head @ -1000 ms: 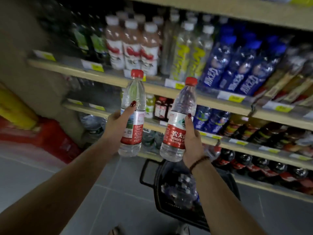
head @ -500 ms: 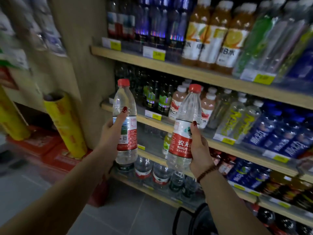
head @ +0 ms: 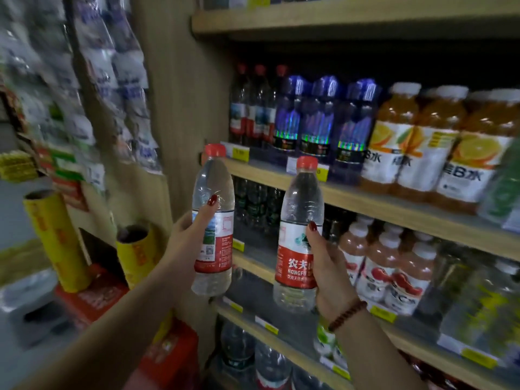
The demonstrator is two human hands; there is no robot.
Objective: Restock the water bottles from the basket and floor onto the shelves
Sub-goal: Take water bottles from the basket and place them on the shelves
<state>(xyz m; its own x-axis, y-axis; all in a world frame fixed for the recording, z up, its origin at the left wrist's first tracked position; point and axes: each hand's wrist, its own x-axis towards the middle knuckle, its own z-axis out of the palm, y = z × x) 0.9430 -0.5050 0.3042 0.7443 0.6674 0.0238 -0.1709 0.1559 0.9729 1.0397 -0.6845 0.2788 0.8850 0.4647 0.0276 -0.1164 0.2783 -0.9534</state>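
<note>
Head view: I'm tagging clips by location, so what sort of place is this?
Likely a small shop's drinks aisle: wooden shelves with yellow price tags, rows of orange drink bottles, and hanging packaged goods beside them.

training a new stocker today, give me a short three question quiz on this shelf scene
1. True or false: each of the hands holds a red-capped water bottle.
2. Which drinks stand right of the blue bottles? A) orange drinks B) milk cartons C) soda cans
3. What is worn on the right wrist?

Key:
1. True: left hand grips the left bottle; right hand grips the right bottle.
2. A, the orange drinks.
3. A beaded bracelet.
</note>
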